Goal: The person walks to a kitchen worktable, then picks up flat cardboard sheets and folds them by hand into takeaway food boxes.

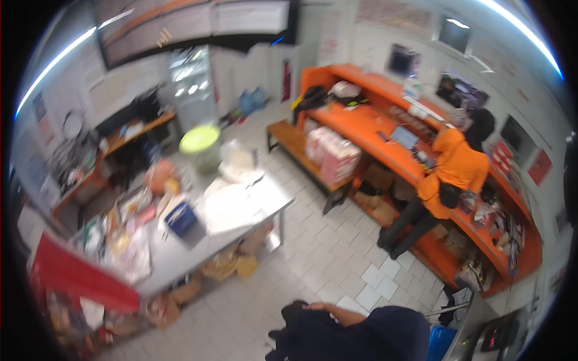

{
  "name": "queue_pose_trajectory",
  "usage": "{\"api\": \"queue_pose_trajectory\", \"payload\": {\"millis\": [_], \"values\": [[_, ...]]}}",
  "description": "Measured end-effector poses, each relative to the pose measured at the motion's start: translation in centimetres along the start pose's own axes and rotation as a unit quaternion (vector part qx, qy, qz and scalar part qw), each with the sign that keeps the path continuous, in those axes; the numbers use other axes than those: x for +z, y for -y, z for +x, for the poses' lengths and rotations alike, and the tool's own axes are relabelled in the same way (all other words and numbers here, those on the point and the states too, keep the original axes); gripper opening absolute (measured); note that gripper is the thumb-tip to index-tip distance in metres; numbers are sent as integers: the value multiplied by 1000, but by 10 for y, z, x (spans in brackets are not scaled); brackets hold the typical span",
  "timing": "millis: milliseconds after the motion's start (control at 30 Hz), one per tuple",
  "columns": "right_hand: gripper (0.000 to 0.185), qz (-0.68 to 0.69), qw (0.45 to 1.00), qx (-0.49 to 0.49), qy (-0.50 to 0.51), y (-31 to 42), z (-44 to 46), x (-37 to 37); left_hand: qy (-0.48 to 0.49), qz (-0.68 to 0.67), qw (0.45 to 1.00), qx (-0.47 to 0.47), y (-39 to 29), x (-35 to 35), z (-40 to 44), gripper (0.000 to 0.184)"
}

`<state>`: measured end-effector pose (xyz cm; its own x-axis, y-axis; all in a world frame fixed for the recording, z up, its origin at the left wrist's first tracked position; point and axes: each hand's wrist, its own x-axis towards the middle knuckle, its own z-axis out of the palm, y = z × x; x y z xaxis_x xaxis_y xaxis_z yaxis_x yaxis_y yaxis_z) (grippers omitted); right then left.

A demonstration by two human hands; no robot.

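right hand (319, 307) at six o'clock, grip i can't tell; left hand unseen; bumps could topple eight o'clock's blue box (182, 219).

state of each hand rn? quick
Left hand: not in view, can't tell.
Right hand: blurred, against dark navy fabric clothing; open, closed or holding can't be told.

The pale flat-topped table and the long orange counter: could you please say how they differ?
The pale flat-topped table is whitish grey; the long orange counter is bright orange. The table stands on legs; the counter has open shelves beneath. Both carry clutter.
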<state>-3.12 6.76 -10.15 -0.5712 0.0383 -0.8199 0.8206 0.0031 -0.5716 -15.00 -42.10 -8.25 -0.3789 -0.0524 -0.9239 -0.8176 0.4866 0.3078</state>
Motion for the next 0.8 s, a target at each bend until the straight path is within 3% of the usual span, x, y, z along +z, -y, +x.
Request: {"api": "queue_pose_trajectory", "payload": {"millis": [67,100,133,167,200,267,333,467,533,600,667,700,733,767,800], "values": [[112,-8,981,113,158,37,-6,5,-27,-55,998,13,31,-38,14,43],[109,-28,977,54,203,50,-1,4,-40,-81,996,29,46,-48,19,42],[95,-136,970,138,150,99,-26,1,-65,-102,990,77,58,-55,23,42],[83,-191,960,135,154,133,-24,-1,-33,-94,989,108,50,-69,19,41],[70,-243,949,132,153,162,-25,-5,-48,-144,986,70,43,-65,16,38],[42,-167,979,-24,115,200,-12,-10,-55,-178,980,67,25,-53,14,41],[34,-110,970,-196,92,244,11,5,-41,-191,978,74,9,-50,14,43],[21,-148,937,-317,0,371,52,67,-8,-179,982,53,1,-37,49,45],[19,-193,912,-353,-74,441,70,97,-70,53,966,245,12,-39,93,45],[19,-178,910,-368,-75,498,101,112,-134,6,979,153,-12,-38,99,47],[20,-188,901,-387,-58,537,123,119,-111,159,922,335,-20,-66,104,49],[18,-215,903,-371,-9,555,135,124,-96,58,970,216,-33,-72,110,50],[16,-246,898,-362,47,577,152,136,-127,-29,968,212,-40,-79,106,51],[13,-238,888,-376,118,587,173,147,-169,-70,981,70,-79,-95,88,54],[10,-227,875,-382,193,588,191,162,-226,-22,970,85,-89,-113,90,57]]}}
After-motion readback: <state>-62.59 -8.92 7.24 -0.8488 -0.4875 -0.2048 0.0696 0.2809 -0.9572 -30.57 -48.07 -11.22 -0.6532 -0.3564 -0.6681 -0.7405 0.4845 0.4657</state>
